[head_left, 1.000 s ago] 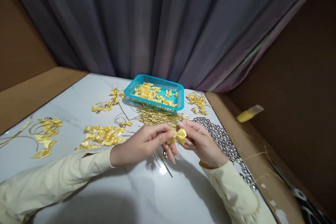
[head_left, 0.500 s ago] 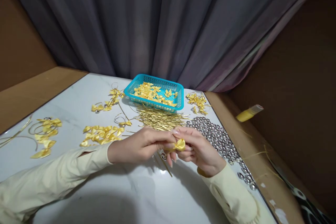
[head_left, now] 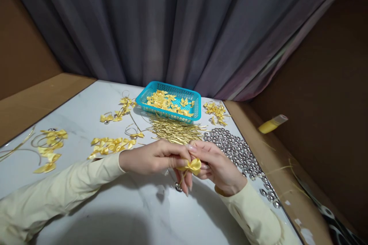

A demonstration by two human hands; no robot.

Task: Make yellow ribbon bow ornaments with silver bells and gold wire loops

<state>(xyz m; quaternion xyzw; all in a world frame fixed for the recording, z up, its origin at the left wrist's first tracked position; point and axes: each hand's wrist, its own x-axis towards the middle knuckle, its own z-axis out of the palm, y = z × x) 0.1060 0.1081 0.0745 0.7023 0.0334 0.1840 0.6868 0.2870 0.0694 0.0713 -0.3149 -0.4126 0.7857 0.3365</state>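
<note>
My left hand [head_left: 156, 157] and my right hand [head_left: 218, 162] meet over the white table [head_left: 138, 214], both pinching a small yellow ribbon bow [head_left: 192, 166]. A thin gold wire with a silver bell [head_left: 178, 187] hangs below the bow, close to the tabletop. Both arms wear pale yellow sleeves. Behind my hands lies a heap of gold wires [head_left: 175, 130], and to the right a spread of silver bells [head_left: 238, 151].
A turquoise basket [head_left: 195, 101] with yellow bows stands at the back. Loose yellow bows [head_left: 110, 146] lie left of my hands, with more bows with loops [head_left: 50, 143] at the far left and some [head_left: 215, 111] beside the basket. A yellow tube [head_left: 271, 124] rests on the cardboard ledge at right.
Both hands have come down and toward me with the bow. The bell on its wire now hangs lower, near the tabletop.
</note>
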